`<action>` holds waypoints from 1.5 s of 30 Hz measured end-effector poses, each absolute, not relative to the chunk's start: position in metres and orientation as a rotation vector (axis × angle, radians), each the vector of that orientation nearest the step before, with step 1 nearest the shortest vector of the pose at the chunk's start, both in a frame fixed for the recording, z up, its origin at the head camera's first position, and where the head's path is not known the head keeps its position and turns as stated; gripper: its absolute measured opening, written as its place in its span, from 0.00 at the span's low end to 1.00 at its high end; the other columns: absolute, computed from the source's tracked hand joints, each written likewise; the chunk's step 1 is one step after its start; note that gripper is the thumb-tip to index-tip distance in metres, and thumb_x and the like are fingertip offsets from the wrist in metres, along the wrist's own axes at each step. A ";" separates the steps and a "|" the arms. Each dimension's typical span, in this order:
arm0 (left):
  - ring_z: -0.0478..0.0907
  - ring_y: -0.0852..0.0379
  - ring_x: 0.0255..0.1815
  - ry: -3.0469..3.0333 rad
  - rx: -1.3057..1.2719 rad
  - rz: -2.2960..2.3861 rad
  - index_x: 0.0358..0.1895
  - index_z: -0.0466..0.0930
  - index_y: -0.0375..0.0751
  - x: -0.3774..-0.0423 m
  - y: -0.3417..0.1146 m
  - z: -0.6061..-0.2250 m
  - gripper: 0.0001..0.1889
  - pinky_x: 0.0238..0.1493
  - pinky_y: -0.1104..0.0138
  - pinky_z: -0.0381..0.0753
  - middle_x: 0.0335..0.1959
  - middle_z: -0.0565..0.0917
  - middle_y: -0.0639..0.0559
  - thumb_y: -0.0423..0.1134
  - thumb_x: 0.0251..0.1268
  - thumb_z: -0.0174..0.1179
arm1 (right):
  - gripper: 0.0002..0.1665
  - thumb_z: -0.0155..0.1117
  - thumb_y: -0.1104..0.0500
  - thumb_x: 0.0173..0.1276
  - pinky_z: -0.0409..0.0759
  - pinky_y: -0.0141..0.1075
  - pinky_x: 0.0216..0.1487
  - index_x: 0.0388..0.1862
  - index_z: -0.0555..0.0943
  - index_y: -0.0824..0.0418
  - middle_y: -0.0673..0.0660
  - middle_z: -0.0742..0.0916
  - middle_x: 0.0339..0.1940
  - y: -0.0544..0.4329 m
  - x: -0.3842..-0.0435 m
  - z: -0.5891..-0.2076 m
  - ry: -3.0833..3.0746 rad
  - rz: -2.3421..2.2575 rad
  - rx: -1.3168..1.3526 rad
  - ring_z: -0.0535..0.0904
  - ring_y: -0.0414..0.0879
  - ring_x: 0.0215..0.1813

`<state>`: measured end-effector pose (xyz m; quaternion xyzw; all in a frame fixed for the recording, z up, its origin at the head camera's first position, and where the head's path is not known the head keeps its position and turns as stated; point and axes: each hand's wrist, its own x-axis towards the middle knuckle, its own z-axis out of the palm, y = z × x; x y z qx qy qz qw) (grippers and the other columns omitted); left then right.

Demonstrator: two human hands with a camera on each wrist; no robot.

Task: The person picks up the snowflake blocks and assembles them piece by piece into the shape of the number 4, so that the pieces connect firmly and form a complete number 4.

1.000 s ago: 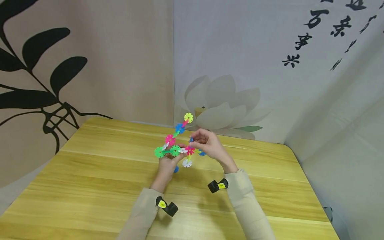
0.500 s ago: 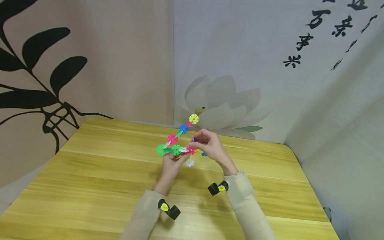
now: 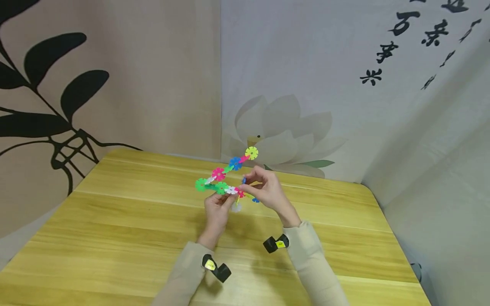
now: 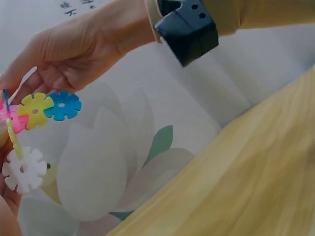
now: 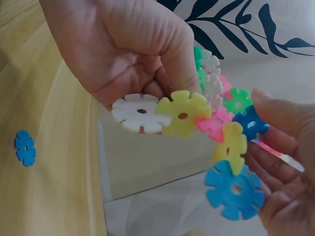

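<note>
A chain of notched plastic snowflake discs (image 3: 220,188) in green, white, pink, blue and yellow hangs above the table, held up between both hands. My left hand (image 3: 216,214) grips it near the white and pink discs, thumb on top. My right hand (image 3: 268,190) pinches a dark blue disc (image 5: 251,123) between thumb and fingers, right at the pink disc (image 5: 216,124). From that pink disc branch a yellow disc with a white one (image 5: 141,112), and another yellow disc with a light blue one (image 5: 235,189). The chain's far end is a yellow disc (image 3: 251,153).
A loose blue disc (image 5: 25,148) lies on the wooden table (image 3: 115,229), hidden in the head view. Printed cloth backdrops (image 3: 172,85) stand behind the table and along its right side. A black camera is strapped to each wrist.
The chain has turned in the left hand, its yellow far end swinging right. The left hand has shifted slightly, covering the loose blue disc in the head view. The right hand keeps its pinch.
</note>
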<state>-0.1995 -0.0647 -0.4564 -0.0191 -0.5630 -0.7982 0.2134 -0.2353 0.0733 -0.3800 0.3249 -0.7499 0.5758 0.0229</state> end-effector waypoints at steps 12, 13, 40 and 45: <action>0.78 0.68 0.26 -1.528 -0.126 -2.208 0.32 0.75 0.12 -0.199 -0.065 -0.455 0.09 0.29 0.78 0.78 0.24 0.84 0.55 0.20 0.52 0.62 | 0.09 0.68 0.73 0.55 0.86 0.39 0.35 0.31 0.75 0.69 0.65 0.83 0.31 0.074 -0.232 -0.383 -2.306 1.794 0.995 0.81 0.47 0.33; 0.78 0.68 0.26 -1.531 -0.135 -2.205 0.32 0.75 0.12 -0.199 -0.065 -0.456 0.09 0.28 0.78 0.78 0.24 0.84 0.54 0.20 0.52 0.62 | 0.09 0.68 0.72 0.55 0.86 0.38 0.36 0.31 0.75 0.69 0.64 0.83 0.31 0.075 -0.232 -0.384 -2.314 1.792 0.998 0.81 0.46 0.33; 0.74 0.67 0.21 -1.561 -0.037 -2.148 0.29 0.76 0.15 -0.207 -0.098 -0.445 0.07 0.23 0.78 0.74 0.20 0.81 0.62 0.21 0.52 0.62 | 0.15 0.65 0.64 0.62 0.82 0.35 0.43 0.46 0.81 0.71 0.63 0.85 0.43 0.050 -0.262 -0.486 -2.683 1.814 0.625 0.81 0.52 0.44; 0.74 0.67 0.22 -1.540 -0.048 -2.147 0.28 0.77 0.16 -0.208 -0.103 -0.445 0.10 0.25 0.78 0.74 0.20 0.81 0.62 0.25 0.51 0.65 | 0.19 0.70 0.64 0.57 0.81 0.34 0.48 0.48 0.81 0.68 0.60 0.85 0.45 0.039 -0.259 -0.494 -2.861 1.650 0.800 0.80 0.51 0.47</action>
